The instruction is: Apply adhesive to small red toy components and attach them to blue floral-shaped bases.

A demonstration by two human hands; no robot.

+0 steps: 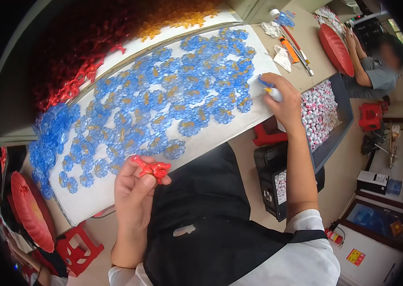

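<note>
Pinched between the thumb and fingers of my left hand is a small shiny red plastic figure, above the near edge of the white board. My right hand is closed around a small white squeeze bottle with a yellow tip, over the board's right end. A bit of blue shows by its fingertips; I cannot tell whether it is held. Rows of clear blue flower-shaped pieces with amber centres cover much of the board.
Red pieces and amber pieces lie along the far side, with a blue heap at left. An orange cutter and brush lie right. Beyond stands a bin of white-and-pink pieces. A person sits at far right.
</note>
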